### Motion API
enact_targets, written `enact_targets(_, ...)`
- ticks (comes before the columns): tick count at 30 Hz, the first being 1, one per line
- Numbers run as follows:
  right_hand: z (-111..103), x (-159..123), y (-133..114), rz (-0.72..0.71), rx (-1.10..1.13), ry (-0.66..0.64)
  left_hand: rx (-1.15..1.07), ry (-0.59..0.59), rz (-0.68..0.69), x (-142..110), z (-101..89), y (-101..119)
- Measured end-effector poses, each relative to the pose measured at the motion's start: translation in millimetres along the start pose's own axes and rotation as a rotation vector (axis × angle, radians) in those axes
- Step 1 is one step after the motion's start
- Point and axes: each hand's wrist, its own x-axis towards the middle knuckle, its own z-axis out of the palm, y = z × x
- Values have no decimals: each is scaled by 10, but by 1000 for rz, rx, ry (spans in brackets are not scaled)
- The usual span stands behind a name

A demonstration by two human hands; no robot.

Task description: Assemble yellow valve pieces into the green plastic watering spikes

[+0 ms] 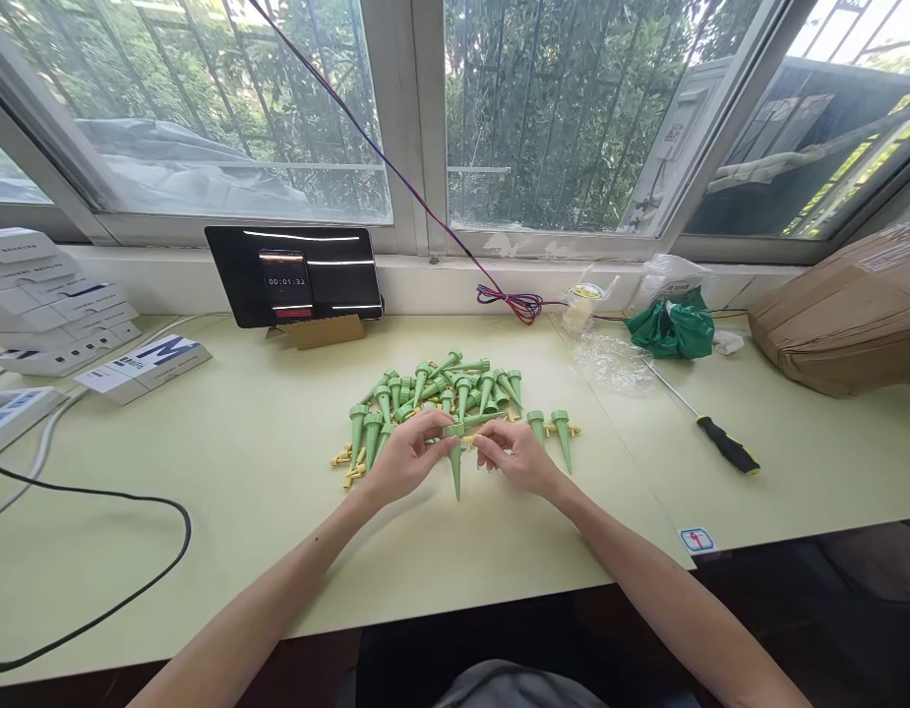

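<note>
My left hand (411,454) is closed on a green plastic plant watering spike (455,468), which points tip down over the table. Just right of it, my right hand (515,452) pinches a small yellow plastic valve (468,443) close to the spike's capped top. Whether the two parts touch, I cannot tell. Behind both hands lies a heap of green spikes (461,388) with yellow valves among them. To the right of my right hand, two spikes (562,438) have yellow valves at their tops. Loose yellow valves (354,474) lie left of my left hand.
A screwdriver (727,444) lies at right, near a green plastic bag (672,324) and a brown cardboard package (845,310). A propped black screen (296,275) stands at the back. White boxes (56,305) and a black cable (166,501) are at left.
</note>
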Motion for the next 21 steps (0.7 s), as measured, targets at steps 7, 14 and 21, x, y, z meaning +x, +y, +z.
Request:
enact_targets(7,14,-1,4,31,83,20,1,10,-2,-1,-5,9)
enact_targets(14,0,3,-4,7,-6,-5,20,-4,-2,6,-2,14)
enact_targets(21,8,0,-2,25,66,0,20,3,-2,4,-6,19)
